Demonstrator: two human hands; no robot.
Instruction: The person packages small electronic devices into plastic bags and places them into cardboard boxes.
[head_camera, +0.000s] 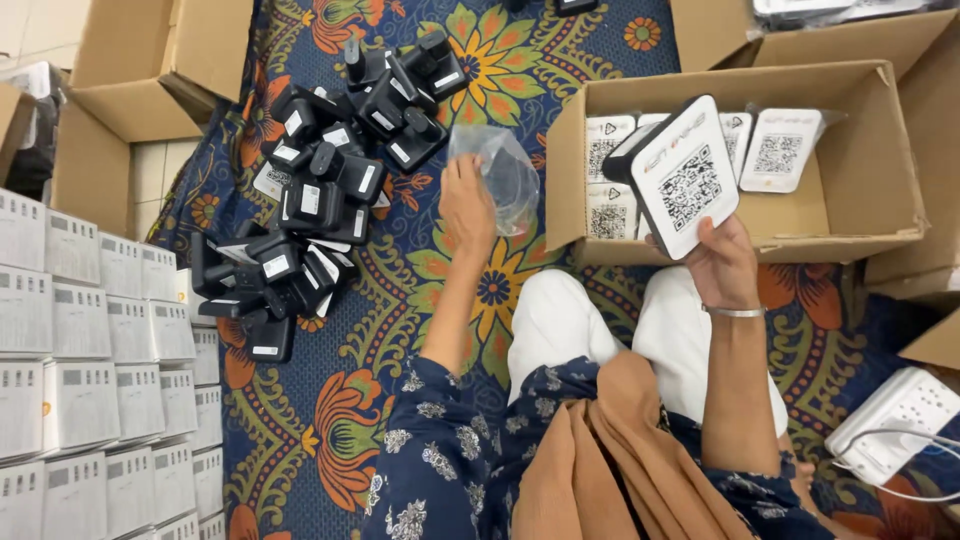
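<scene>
Crinkly clear bag (505, 175) in left hand (466, 205), glossy flat packet (685, 180) in right hand (722, 265).

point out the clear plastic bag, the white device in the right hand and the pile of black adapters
clear plastic bag (503, 178), head view, on its crinkled middle
white device (688, 182), head view, on its printed face
pile of black adapters (320, 190), head view, pile's centre

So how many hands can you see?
2. The left hand grips a clear plastic bag over the patterned cloth; the right hand holds up a white flat device.
</scene>
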